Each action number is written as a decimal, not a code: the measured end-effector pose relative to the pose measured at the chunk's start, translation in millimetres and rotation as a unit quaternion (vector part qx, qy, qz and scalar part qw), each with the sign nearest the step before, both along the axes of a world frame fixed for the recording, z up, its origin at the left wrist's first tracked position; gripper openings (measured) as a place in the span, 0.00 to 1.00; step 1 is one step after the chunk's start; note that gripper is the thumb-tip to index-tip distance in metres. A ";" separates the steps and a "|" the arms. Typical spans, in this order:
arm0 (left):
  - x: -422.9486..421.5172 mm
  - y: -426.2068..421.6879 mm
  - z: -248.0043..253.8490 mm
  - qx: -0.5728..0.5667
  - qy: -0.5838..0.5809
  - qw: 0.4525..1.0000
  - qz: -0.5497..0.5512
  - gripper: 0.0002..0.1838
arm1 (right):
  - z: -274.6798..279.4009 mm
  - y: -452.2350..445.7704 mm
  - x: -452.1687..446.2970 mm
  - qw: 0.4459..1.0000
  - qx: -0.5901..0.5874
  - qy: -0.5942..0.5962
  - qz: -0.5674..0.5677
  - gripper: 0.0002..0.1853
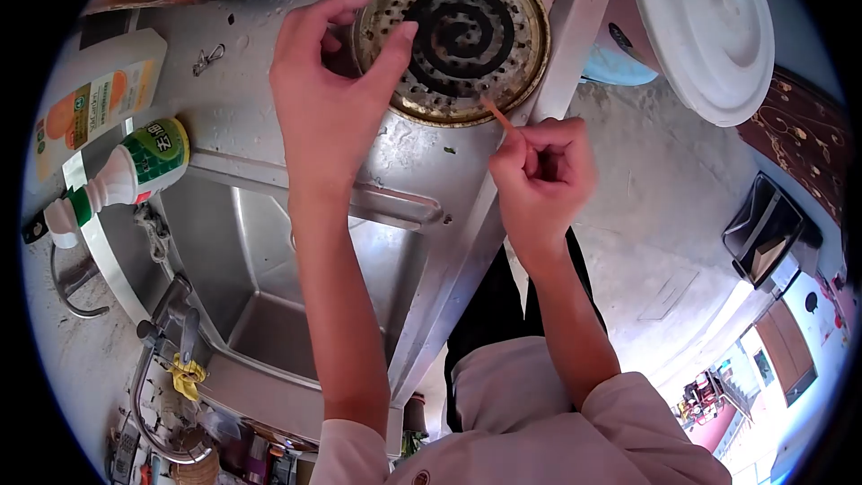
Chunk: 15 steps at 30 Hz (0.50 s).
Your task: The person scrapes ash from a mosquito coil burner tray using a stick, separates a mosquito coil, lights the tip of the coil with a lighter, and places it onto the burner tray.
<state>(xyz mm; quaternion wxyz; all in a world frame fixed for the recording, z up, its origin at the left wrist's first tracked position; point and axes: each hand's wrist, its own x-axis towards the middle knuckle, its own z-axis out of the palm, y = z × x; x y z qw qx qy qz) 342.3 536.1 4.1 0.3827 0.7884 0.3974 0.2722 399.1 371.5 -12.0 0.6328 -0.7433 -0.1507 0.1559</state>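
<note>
A black spiral coil (503,31) lies on a round, rusty metal tin (536,58) with a perforated surface, on the steel counter. At the tin's left rim is my left hand (337,81), thumb and fingers apart, with the thumb tip over the tin beside the coil. My right hand (546,157), at the tin's lower right, has its fingers closed on a thin orange-brown stick (499,117). The stick's upper end is at the tin's lower rim, near the outer part of the coil. I cannot make out whether it touches.
A steel sink (278,323) with a faucet (184,319) lies at the lower left. Left of it are a green-white spray bottle (160,157) and a large labelled jug (99,108). A white round lid (709,27) stands at the upper right. A small wire clip (208,59) lies on the counter.
</note>
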 end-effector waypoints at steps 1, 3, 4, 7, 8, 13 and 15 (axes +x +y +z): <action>-1.6 -2.0 -4.9 0.016 0.006 1.000 -0.011 0.17 | 0.8 2.1 -0.6 1.000 0.004 -0.015 -0.001 0.10; -1.5 -7.5 -10.7 0.028 0.004 1.000 0.010 0.18 | 4.7 7.4 -1.7 0.999 0.007 -0.032 0.003 0.10; -0.7 -9.8 -12.2 0.046 0.001 0.998 0.032 0.19 | 5.4 9.9 -2.5 0.999 0.015 -0.051 0.007 0.10; 3.6 -14.3 -13.0 0.032 0.007 0.997 0.069 0.21 | 3.2 15.0 -5.1 0.998 0.026 -0.058 0.010 0.11; 5.7 -14.4 -12.3 0.032 0.006 0.997 0.070 0.21 | 2.1 15.8 -4.8 0.998 0.026 -0.059 0.012 0.11; 12.3 -14.7 -10.4 0.052 0.037 0.995 0.079 0.22 | 0.1 13.3 -3.4 0.995 0.004 -0.097 -0.003 0.11; 12.8 -14.6 -10.0 0.062 0.042 0.994 0.078 0.22 | 0.2 13.1 -2.7 0.995 0.004 -0.102 0.005 0.11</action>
